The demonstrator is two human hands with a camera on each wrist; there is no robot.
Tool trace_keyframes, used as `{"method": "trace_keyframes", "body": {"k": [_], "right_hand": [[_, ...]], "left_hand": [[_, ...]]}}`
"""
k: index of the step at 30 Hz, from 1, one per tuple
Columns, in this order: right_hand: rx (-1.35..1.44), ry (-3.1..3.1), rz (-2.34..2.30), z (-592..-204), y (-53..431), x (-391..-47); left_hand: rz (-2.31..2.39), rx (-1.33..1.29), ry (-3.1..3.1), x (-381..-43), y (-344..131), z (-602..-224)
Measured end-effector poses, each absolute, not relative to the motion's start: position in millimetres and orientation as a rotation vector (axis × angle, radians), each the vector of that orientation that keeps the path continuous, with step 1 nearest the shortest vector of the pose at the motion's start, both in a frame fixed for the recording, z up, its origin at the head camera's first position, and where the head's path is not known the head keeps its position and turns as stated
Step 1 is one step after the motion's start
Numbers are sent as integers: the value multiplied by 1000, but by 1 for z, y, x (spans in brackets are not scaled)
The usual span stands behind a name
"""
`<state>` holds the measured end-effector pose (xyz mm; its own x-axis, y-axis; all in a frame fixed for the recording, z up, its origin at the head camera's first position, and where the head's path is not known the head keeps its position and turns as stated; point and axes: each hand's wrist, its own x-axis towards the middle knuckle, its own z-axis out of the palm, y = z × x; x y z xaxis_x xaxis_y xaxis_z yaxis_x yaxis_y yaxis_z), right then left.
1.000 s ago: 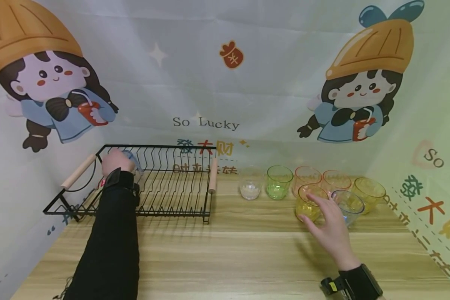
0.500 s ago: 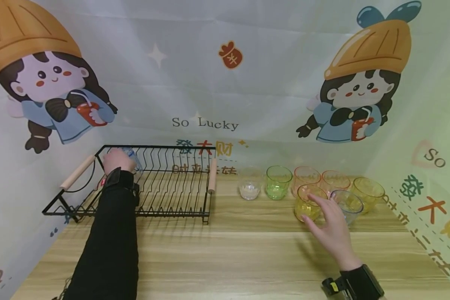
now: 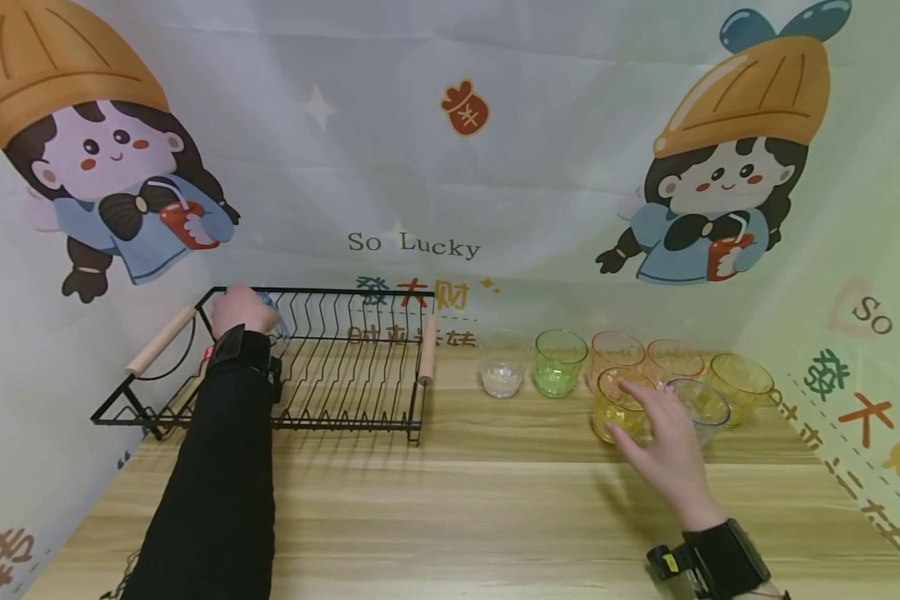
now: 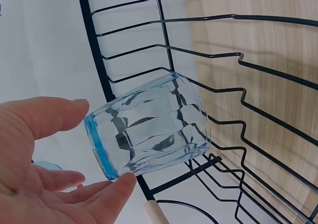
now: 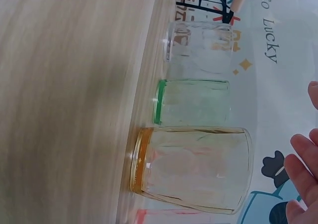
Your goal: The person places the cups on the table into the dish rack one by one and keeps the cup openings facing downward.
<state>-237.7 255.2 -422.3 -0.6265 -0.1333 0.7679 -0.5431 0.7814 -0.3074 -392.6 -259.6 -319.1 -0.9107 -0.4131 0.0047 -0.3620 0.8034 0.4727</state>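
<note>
In the left wrist view, a clear glass with a blue base [image 4: 149, 127] leans on the black wires of the dish rack [image 4: 92, 40], its base towards my left hand [image 4: 54, 154]. The thumb and a fingertip are at opposite edges of that base. In the head view, my left hand [image 3: 243, 312] covers most of this glass at the rack's back left. My right hand [image 3: 667, 446] has its fingers spread and holds nothing. It is beside a yellow glass [image 3: 618, 417], overlapping it in the head view, while the right wrist view has the fingers apart from the yellow glass [image 5: 194, 169].
Right of the rack [image 3: 345, 427] are a colourless glass [image 3: 502, 379] and a green glass [image 3: 560, 367]. Two reddish glasses [image 3: 675, 358], a blue glass [image 3: 708, 408] and another yellow glass [image 3: 741, 387] crowd near the right hand. A printed cloth [image 3: 390, 167] hangs behind.
The left hand stays at the rack's back left, with the blue end of the glass showing a little differently beside it. The right hand hardly moves; the head view shifts slightly.
</note>
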Motion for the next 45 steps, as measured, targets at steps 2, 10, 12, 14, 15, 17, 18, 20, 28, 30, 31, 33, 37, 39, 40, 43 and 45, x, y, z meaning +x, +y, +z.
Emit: {"method": "trace_keyframes", "body": {"k": [2,10,12,14,15,17,18,20,28,30,31,33,37,39,40,43,45], "right_hand": [[503,-2197,661,-422,256,-239],[481,-2228,556,-419,263,-244],[468,-2241,540,-418,265,-245],[461,-2253,525,-418,266,-245],[458,-2260,519,-417,266,-245],[454,-2275,505,-417,267,-245],[452,-2284,501,-417,267,-244],[444,-2304,495,-417,267,-244],[410,-2379,480,-415,266,-242],[409,-2390,478,-415,266,-242],[408,-2394,477,-415,266,-242],[408,-2397,474,-415,265,-242],[404,-2405,462,-416,265,-243],[399,-2417,455,-417,265,-244],[398,-2423,456,-417,265,-245],[393,-2446,454,-417,266,-246],[393,-2462,451,-416,267,-247]], "left_hand": [[-730,628,-2880,-392,-259,-318],[-723,584,-2892,-389,-259,-315],[-713,560,-2894,-386,-259,-313],[-708,544,-2891,-383,-258,-311],[-710,544,-2889,-381,-257,-310],[-725,554,-2894,-377,-257,-307],[-729,560,-2899,-375,-257,-306],[-729,570,-2917,-373,-257,-304],[-659,482,-3005,-373,-260,-298],[-649,467,-3015,-372,-260,-296],[-644,456,-3021,-372,-260,-295],[-638,442,-3030,-370,-259,-293],[-652,424,-3051,-368,-258,-289],[-648,413,-3063,-367,-258,-288],[-648,396,-3068,-367,-258,-288],[-627,316,-3083,-366,-258,-287],[-612,241,-3088,-366,-258,-286]]}}
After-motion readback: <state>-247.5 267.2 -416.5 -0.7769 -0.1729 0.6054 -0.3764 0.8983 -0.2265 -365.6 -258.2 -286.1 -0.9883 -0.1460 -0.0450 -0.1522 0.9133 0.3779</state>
